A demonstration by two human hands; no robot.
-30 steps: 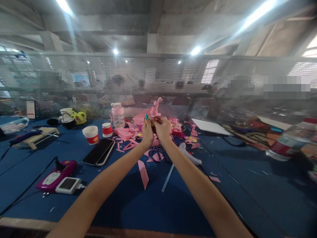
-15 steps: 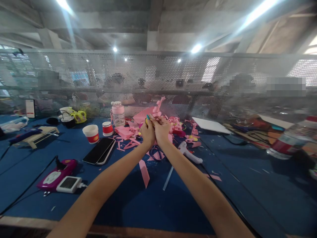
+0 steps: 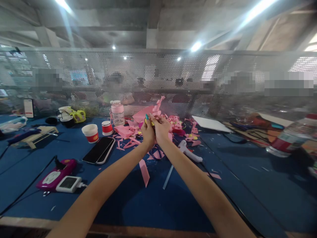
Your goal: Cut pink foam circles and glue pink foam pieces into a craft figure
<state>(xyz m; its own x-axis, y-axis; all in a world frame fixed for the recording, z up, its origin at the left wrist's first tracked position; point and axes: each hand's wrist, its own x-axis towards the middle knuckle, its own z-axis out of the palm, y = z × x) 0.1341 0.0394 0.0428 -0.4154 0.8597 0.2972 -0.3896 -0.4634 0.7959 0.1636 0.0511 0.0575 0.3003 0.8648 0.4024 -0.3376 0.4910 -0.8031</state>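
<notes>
Brought L hand (image 3: 148,135) against R hand (image 3: 162,129) vs 1 s ago, apparently pinching small yellow pc (image 3: 152,123) w/ both, beyond + left of glue gun (image 3: 190,152); could lose it among pink scraps (image 3: 123,131) left of gun by easing grip.

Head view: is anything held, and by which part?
The left hand and right hand seem to pinch a small yellow piece; the gripped part is hidden.

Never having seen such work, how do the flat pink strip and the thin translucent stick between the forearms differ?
The pink strip is broad; the translucent stick slim. The strip is pink, the stick near-colourless. The strip's near end slants right, the stick's left. Both lie on the blue table.
</notes>
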